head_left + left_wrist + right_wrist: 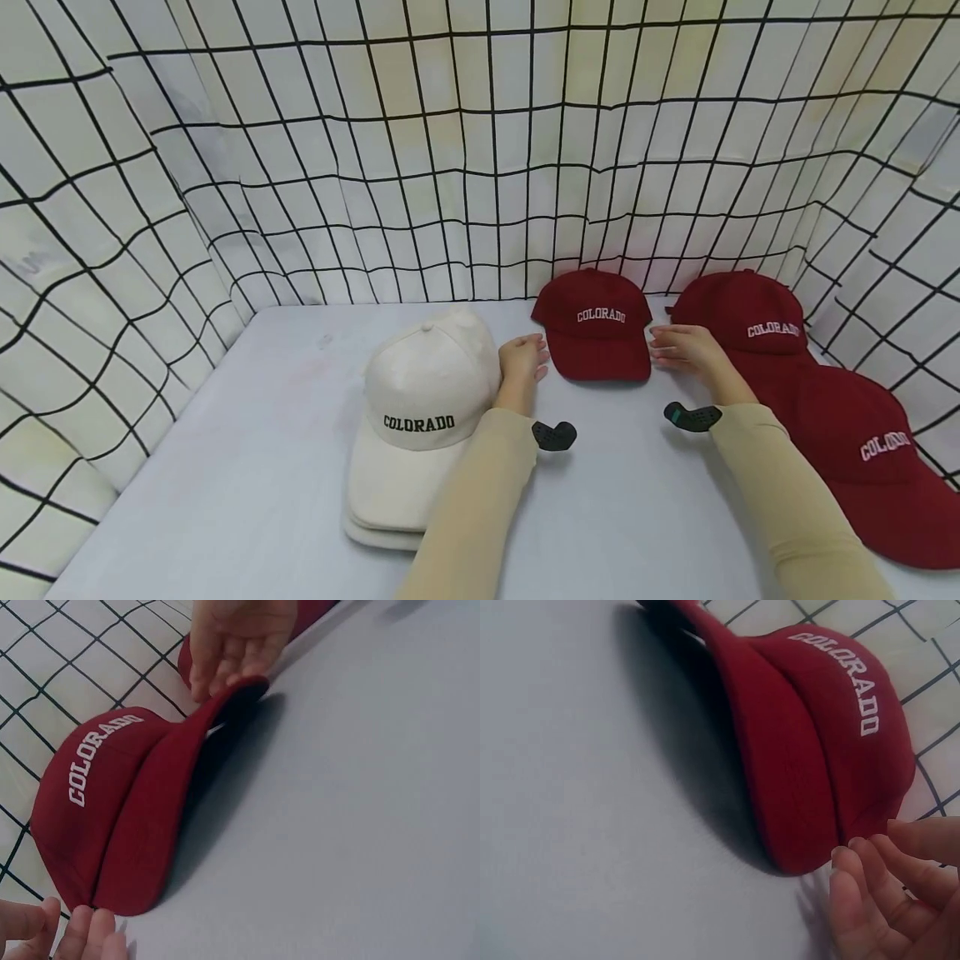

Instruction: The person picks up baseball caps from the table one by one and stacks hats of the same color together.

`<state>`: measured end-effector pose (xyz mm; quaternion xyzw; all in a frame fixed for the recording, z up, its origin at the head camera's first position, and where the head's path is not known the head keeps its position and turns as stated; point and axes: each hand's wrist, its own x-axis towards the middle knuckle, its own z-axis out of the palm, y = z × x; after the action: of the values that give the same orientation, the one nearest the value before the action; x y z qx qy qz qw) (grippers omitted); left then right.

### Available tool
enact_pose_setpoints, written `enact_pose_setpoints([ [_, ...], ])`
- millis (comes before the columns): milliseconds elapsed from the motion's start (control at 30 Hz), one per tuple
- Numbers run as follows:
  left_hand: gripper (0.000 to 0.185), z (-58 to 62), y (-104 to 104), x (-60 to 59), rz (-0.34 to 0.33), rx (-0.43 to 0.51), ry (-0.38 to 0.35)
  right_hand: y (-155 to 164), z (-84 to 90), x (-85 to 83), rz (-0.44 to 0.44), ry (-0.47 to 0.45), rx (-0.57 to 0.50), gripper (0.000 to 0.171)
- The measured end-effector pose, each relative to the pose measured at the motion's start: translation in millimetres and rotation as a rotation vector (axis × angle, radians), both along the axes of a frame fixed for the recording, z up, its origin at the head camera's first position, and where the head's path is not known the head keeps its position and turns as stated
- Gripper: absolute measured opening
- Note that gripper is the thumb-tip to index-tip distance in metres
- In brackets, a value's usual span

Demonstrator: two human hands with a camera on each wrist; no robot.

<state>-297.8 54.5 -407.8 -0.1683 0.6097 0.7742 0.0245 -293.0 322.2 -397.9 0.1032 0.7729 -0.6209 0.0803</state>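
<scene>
A dark red cap [597, 327] with white COLORADO lettering sits on the white table near the back, its brim facing me. My left hand [522, 358] is at the cap's left side, fingers loosely bent. On the other side is my right hand [686, 346], with its relaxed fingers [847, 900] by the brim's corner. Both wrist views show fingertips at the cap's edges; whether they touch it I cannot tell. In the left wrist view, the red cap [139, 817] stands between the two hands.
White caps [431, 387] are stacked left of my left forearm. More red caps [738, 308] lie along the right side, one [862, 425] nearer me beside my right forearm. A white wall with black grid lines [450, 150] encloses the table's back and sides.
</scene>
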Motion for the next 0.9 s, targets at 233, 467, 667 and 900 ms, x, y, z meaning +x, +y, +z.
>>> enact_pose_setpoints([
  [233,0.027,-3.4,4.3,-4.4,0.016,0.014,0.005,-1.2,-3.9,-0.8,-0.029,-0.032,0.012,0.053],
  [467,0.030,-3.3,8.5,-2.1,0.017,0.013,0.012,-4.0,-8.8,-5.8,0.021,-0.063,0.173,0.053],
  [667,0.034,-3.2,7.9,0.8,-0.044,0.027,-0.019,-8.5,-10.1,-4.6,0.057,-0.071,0.308,0.060],
  [900,0.027,-0.3,8.4,1.5,-0.016,0.041,-0.002,-7.8,-6.3,-2.3,0.047,-0.077,0.230,0.071],
])
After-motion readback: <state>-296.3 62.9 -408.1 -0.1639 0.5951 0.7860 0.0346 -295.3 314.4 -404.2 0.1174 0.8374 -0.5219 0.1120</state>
